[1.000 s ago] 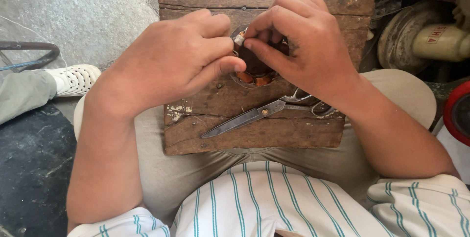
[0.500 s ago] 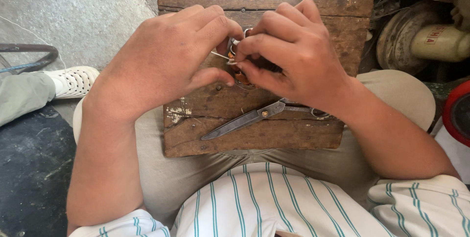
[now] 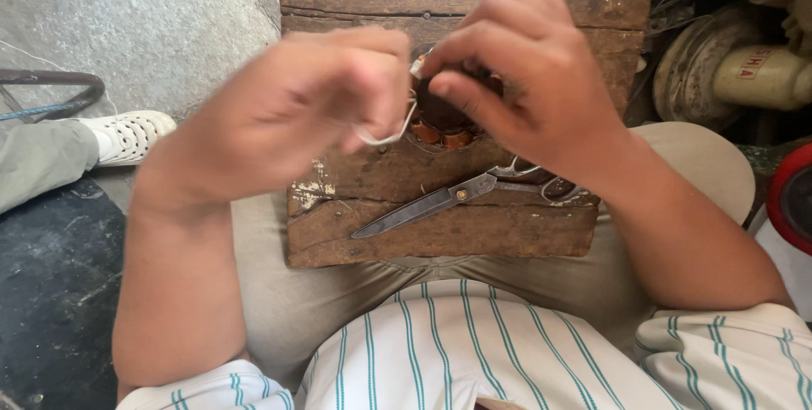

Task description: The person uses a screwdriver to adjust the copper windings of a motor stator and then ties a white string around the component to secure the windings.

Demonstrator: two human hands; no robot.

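I see a worn wooden block (image 3: 440, 207) lying across the lap, taking up the middle of the view. Sunk into its top, toward 12 o'clock, is a round hollow (image 3: 444, 122) — the only container here — and copper-coloured rings sit along its lower edge; what else is in it I cannot tell, since the fingers cover it.

The left hand (image 3: 296, 114) is blurred, curled nearly closed, with a thin pale wire (image 3: 391, 132) looping out below its fingertips at the hollow's 9 o'clock side. The right hand (image 3: 524, 88) is bent over the hollow from 2 o'clock, thumb and forefinger pinched together on a small pale end of that wire right above it. The two hands almost meet there.

Scissors (image 3: 461, 198) lie closed on the block at 6 o'clock from the hollow, blades pointing to 8 o'clock, handles tucked under the right wrist.

Beneath the block are tan trousers and a white striped shirt (image 3: 474, 351). The ground at 10 o'clock is grey concrete (image 3: 127, 29) — a white perforated shoe (image 3: 131, 135) rests there at 9 o'clock. At 3 o'clock, a cream cylinder (image 3: 761, 76) and a red round thing (image 3: 791, 198).
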